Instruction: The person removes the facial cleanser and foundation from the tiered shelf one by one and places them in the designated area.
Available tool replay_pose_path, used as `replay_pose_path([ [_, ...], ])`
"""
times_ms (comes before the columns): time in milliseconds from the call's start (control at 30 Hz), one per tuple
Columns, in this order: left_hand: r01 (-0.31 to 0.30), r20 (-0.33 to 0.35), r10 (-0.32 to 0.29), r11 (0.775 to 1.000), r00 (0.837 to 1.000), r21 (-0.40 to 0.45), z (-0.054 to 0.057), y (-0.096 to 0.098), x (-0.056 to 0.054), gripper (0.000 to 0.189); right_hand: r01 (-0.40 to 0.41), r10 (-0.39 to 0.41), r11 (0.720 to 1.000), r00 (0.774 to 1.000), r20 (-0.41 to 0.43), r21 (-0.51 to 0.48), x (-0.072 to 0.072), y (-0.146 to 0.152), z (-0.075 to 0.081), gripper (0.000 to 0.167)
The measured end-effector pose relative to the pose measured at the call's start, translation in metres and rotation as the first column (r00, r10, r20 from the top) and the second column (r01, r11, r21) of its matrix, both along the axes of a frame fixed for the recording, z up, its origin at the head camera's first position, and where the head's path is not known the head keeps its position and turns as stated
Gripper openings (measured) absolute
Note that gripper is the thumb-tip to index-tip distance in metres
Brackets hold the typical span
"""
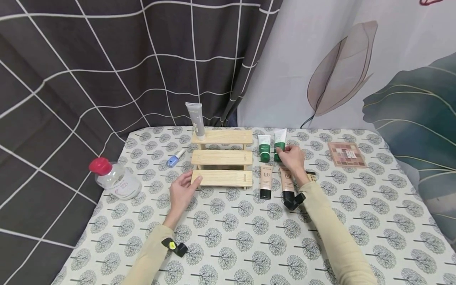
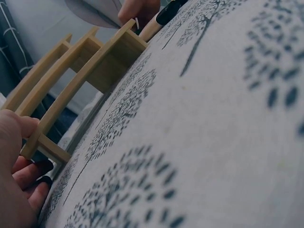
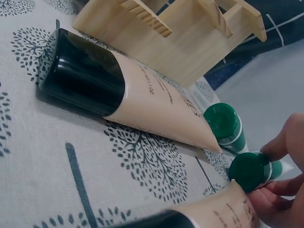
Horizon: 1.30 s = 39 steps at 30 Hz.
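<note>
At the front left corner of a three-tier wooden shelf (image 1: 221, 157), my left hand (image 1: 181, 194) grips the lowest step, thumb on top and fingers under its end (image 2: 33, 142). My right hand (image 1: 293, 160) pinches a white and green tube (image 1: 280, 136) near its green cap (image 3: 249, 172). A matching green tube (image 1: 264, 144) is just left of it. Two beige BB cream tubes (image 1: 266, 176) with black caps lie nearer me, the right one (image 1: 286, 178) partly behind my wrist. On the shelf's top step, at the left, a grey tube (image 1: 196, 120) stands on its cap.
Left of the shelf lies a small blue bottle with a white cap (image 1: 174, 159). A clear bottle with a red cap (image 1: 122, 183) is farther left. An eyeshadow palette (image 1: 346, 154) lies at the right. Curtains (image 1: 171, 59) hang behind the table.
</note>
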<state>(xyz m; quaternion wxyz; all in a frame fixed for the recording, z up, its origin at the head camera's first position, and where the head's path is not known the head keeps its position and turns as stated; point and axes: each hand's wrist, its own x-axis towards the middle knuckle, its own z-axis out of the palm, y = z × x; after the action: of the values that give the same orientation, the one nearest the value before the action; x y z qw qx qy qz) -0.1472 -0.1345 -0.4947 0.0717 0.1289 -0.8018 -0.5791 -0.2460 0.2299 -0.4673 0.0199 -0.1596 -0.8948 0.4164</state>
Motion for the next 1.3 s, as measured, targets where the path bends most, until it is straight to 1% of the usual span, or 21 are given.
replay_pose_path([
  [233,0.008,0.000,-0.008,1.000,1.000,0.002,0.000,0.000,0.000,0.052,-0.018,0.018,1.000,0.999,0.037,0.008,0.002,0.001,0.002,0.049],
  [500,0.011,0.016,-0.011,1.000,1.000,0.017,0.000,-0.001,0.000,0.054,-0.026,0.024,0.998,0.999,0.035,0.051,0.002,0.000,0.001,0.045],
  [633,0.011,0.017,-0.011,1.000,1.000,0.021,0.001,0.000,0.000,0.054,-0.026,0.024,0.998,0.999,0.044,0.049,0.002,0.000,0.001,0.045],
  [733,0.014,0.012,-0.014,1.000,1.000,0.017,0.002,0.000,0.001,0.054,-0.024,0.023,0.999,0.999,0.038,0.037,0.002,0.001,0.003,0.047],
  [833,0.015,0.009,-0.015,1.000,1.000,0.014,0.002,0.000,0.002,0.053,-0.028,0.028,0.999,1.000,0.006,0.021,0.003,0.003,0.005,0.052],
  [967,0.018,0.006,-0.018,1.000,1.000,0.011,0.001,-0.001,0.002,0.053,-0.034,0.034,0.999,0.999,-0.032,0.003,0.003,0.000,0.015,0.055],
  [1100,0.019,0.004,-0.019,1.000,1.000,0.007,0.000,-0.001,0.002,0.053,-0.028,0.027,0.999,0.997,-0.072,-0.015,0.002,-0.009,0.027,0.051],
  [1300,0.017,-0.008,-0.017,1.000,1.000,-0.001,0.000,-0.001,0.002,0.053,-0.037,0.019,0.994,0.985,-0.172,-0.101,0.002,-0.029,0.041,0.041],
])
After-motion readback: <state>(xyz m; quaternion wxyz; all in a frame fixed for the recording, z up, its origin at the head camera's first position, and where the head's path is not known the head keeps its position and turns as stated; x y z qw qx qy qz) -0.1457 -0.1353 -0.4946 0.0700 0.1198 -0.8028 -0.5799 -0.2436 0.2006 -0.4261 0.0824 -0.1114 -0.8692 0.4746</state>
